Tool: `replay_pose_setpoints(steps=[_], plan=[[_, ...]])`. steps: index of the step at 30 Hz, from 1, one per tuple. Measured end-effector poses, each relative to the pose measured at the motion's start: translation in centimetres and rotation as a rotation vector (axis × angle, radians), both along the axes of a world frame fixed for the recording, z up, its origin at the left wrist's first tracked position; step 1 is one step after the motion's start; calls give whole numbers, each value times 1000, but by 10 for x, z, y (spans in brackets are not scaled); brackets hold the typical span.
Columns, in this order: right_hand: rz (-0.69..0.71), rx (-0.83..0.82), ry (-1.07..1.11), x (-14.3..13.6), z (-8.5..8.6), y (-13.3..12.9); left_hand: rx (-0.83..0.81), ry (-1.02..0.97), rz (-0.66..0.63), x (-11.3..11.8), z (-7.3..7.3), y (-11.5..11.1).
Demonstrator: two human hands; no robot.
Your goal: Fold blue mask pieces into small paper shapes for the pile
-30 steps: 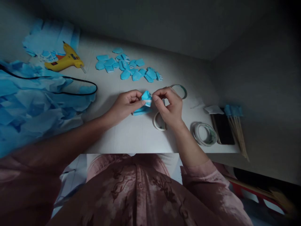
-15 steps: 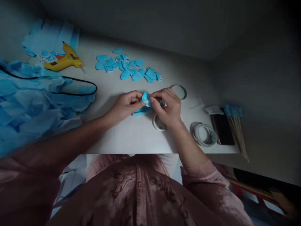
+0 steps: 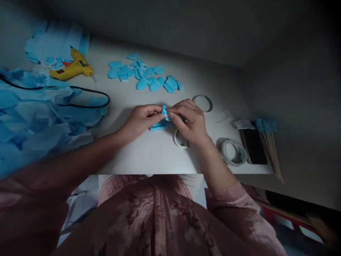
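Note:
Between my two hands is a small folded blue piece [image 3: 164,110] with a white underside, pinched from both sides. My left hand [image 3: 144,121] grips its left edge between thumb and fingers. My right hand [image 3: 189,119] pinches its right edge, and something dark and shiny shows within the curled fingers. Just beneath, a blue strip [image 3: 160,126] lies on the white table, partly covered by my hands. A tape ring [image 3: 176,139] rests below my right hand, which hides part of it.
Several cut blue pieces [image 3: 141,84] lie at the back. A yellow glue gun [image 3: 70,72] and crumpled blue sheets [image 3: 48,121] are on the left. To the right are a green-lined ring [image 3: 211,104], tape rolls [image 3: 232,153], a phone [image 3: 254,147] and sticks [image 3: 271,153].
The small blue piece between my fingertips looks narrower and more folded. Both hands have stayed almost in place, with small finger movements.

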State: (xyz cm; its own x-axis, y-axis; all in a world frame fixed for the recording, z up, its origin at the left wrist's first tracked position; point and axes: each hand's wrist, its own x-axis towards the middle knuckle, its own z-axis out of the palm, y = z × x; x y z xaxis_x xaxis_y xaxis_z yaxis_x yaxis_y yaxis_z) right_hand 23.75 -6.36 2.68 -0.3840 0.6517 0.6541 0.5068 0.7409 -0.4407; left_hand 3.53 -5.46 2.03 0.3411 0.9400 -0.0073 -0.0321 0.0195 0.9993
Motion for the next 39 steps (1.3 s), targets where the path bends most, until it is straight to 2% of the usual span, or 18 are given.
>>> replay_pose_setpoints(steps=[5,10,18,25,29,39], plan=[[-18,-127,45,2,4,-3,3,27,16,-1,1,3],[-87,-337,367,3,1,-2,11,65,-6,-1,2,2],[45,-608,377,0,-6,1,58,104,-22,-1,-3,3],[25,-571,385,-5,-9,1,6,151,19,-2,3,1],[10,-567,360,-5,-13,4,-63,94,62,-2,5,1],[16,-554,370,-3,-18,7,-96,64,-85,1,12,-1]])
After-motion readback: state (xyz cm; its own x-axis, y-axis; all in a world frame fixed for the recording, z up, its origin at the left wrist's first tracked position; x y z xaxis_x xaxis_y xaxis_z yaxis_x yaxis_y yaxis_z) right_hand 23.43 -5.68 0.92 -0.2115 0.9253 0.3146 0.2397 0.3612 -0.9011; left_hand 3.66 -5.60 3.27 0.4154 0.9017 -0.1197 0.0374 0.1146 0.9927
